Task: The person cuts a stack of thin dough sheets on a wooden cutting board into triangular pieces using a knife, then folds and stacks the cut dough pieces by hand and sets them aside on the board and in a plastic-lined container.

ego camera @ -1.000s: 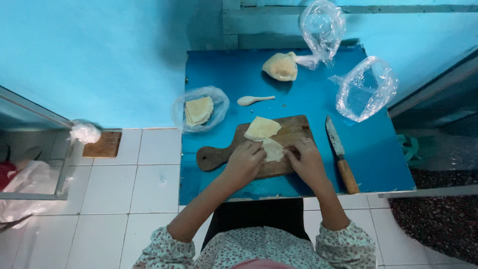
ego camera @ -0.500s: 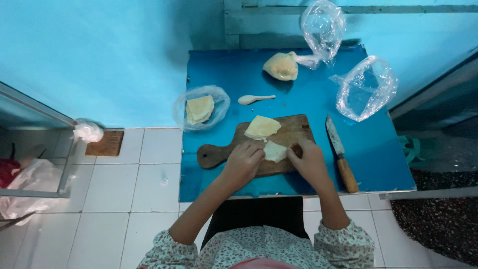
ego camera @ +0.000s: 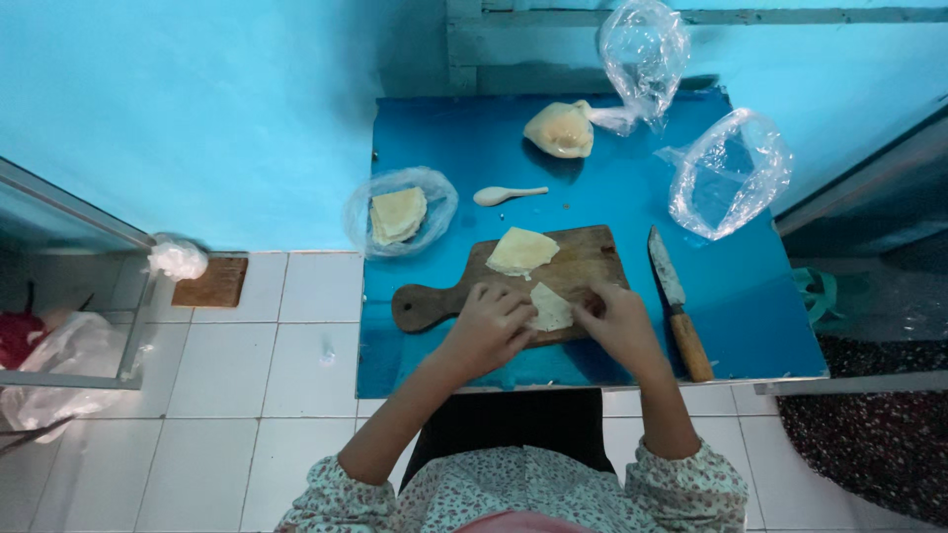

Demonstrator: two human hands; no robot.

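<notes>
The left hand [ego camera: 491, 326] curls its fingers onto the left edge of a pale dough sheet [ego camera: 550, 307], which lies directly between both hands on the wooden cutting board [ego camera: 592, 259]. The right hand [ego camera: 617, 321] pinches the sheet's right edge (both equally near). A second folded piece [ego camera: 520, 251] sits just beyond the hands; a knife [ego camera: 677, 306] lies right of the right hand.

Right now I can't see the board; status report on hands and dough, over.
Both hands, left hand and right hand, pinching the pale dough sheet on the cutting board. Second folded sheet beside it. Knife lies clear, right.
</notes>
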